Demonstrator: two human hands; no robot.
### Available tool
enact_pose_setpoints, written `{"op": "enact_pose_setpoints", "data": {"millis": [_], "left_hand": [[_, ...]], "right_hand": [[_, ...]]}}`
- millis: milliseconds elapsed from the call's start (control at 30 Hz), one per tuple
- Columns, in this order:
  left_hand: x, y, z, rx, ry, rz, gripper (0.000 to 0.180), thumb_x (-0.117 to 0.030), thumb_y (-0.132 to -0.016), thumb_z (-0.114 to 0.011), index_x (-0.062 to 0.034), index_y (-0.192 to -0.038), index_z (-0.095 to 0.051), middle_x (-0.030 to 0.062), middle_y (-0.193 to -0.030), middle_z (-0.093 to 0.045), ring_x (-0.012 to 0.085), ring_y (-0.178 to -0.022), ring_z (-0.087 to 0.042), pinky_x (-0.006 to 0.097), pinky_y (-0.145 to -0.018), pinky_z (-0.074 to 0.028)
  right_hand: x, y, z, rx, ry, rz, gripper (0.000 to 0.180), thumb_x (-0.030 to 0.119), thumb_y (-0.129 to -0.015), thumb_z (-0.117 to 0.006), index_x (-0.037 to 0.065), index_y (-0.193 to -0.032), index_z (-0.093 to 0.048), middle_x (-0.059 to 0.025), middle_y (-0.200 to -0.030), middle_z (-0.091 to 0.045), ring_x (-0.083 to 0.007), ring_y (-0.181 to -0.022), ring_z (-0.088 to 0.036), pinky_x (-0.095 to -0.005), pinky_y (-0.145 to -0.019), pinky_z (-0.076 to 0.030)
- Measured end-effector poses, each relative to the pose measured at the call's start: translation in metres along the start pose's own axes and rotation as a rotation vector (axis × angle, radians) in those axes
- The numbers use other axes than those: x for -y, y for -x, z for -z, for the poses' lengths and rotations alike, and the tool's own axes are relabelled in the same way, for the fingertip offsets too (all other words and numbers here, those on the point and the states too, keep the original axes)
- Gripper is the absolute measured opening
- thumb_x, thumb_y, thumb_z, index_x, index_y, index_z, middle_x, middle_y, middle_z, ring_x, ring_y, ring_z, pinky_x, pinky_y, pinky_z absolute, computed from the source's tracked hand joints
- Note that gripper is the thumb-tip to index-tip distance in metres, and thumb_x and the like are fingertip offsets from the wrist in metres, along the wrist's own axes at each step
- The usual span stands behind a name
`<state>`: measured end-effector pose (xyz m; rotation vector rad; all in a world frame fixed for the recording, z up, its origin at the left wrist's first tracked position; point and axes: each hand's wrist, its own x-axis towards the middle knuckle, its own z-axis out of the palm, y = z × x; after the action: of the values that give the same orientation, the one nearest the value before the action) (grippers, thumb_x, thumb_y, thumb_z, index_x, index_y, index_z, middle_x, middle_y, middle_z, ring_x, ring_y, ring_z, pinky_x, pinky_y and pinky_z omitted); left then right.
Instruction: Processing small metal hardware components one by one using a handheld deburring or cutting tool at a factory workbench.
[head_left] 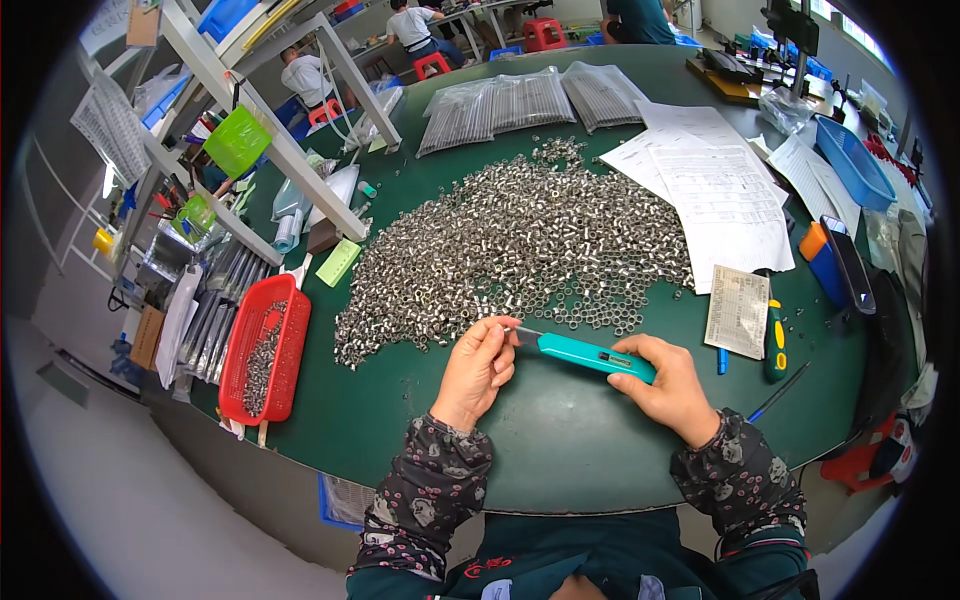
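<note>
My right hand [668, 383] is closed around the handle of a teal utility knife [585, 355]. The knife's blade is out and points left, toward my left hand [478, 368]. My left thumb and fingers are pinched together at the blade's tip; what they hold there is too small and too covered to make out. Just beyond both hands, a wide heap of small metal rings [500, 245] spreads over the green tabletop [560, 455]. The nearest rings lie in a single loose layer.
At the left stands a red plastic basket [298, 345] with some metal pieces inside. Bagged metal tubes [500, 108] lie behind the heap. To the right are paper sheets [725, 190], a worn card [738, 310], a yellow-green screwdriver [775, 345] and a blue tray [855, 165]. A shelf frame [290, 170] rises left.
</note>
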<state>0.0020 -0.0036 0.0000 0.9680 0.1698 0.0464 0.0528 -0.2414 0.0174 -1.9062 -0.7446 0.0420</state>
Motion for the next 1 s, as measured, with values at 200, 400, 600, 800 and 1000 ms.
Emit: {"op": "enact_pose_setpoints", "data": {"millis": [200,400,600,800,1000], "left_hand": [[0.0,0.001,-0.004,-0.024,-0.055,-0.041,0.015,-0.014,-0.088,-0.049,-0.0029,-0.097,-0.054,0.0012,-0.075,-0.05,0.0029,-0.049,-0.035,0.015,-0.038,-0.027],[0.001,0.0,0.001,-0.015,-0.036,-0.056,0.01,-0.011,-0.087,-0.05,-0.0036,-0.092,-0.054,0.0017,-0.073,-0.051,0.0025,-0.049,-0.035,0.015,-0.038,-0.028],[0.0,0.001,-0.001,-0.032,-0.105,-0.049,0.013,-0.014,-0.088,-0.05,-0.0021,-0.091,-0.054,0.0,-0.068,-0.048,0.0028,-0.047,-0.034,0.015,-0.038,-0.027],[0.0,0.001,0.001,-0.083,-0.077,0.014,0.017,-0.017,-0.089,-0.049,-0.0011,-0.089,-0.054,0.0003,-0.068,-0.048,0.0024,-0.046,-0.033,0.015,-0.037,-0.026],[-0.002,0.001,0.0,-0.075,-0.006,0.01,0.018,-0.018,-0.09,-0.047,-0.0014,-0.095,-0.054,0.0014,-0.073,-0.05,0.0024,-0.049,-0.035,0.015,-0.038,-0.027]], "right_hand": [[-0.001,0.0,0.0,0.006,0.001,0.017,0.025,0.018,-0.069,-0.067,0.005,-0.089,-0.059,-0.013,-0.079,-0.059,-0.0294,-0.071,-0.058,-0.0339,-0.062,-0.045],[-0.002,0.001,0.0,0.03,0.009,0.021,0.024,0.017,-0.069,-0.066,0.005,-0.088,-0.059,-0.0128,-0.078,-0.059,-0.0292,-0.07,-0.058,-0.034,-0.062,-0.045],[-0.001,0.0,0.001,0.116,-0.067,-0.047,0.023,0.017,-0.069,-0.066,0.004,-0.087,-0.059,-0.0124,-0.077,-0.059,-0.0289,-0.068,-0.057,-0.0339,-0.061,-0.044],[0.009,0.004,-0.001,-0.118,0.261,0.212,0.026,0.015,-0.067,-0.068,0.004,-0.089,-0.059,-0.0111,-0.072,-0.056,-0.0277,-0.062,-0.055,-0.0326,-0.054,-0.043],[-0.001,0.0,-0.001,-0.182,0.132,0.181,0.027,0.015,-0.067,-0.068,0.004,-0.089,-0.058,-0.0114,-0.073,-0.056,-0.0291,-0.063,-0.055,-0.0344,-0.054,-0.043]]}}
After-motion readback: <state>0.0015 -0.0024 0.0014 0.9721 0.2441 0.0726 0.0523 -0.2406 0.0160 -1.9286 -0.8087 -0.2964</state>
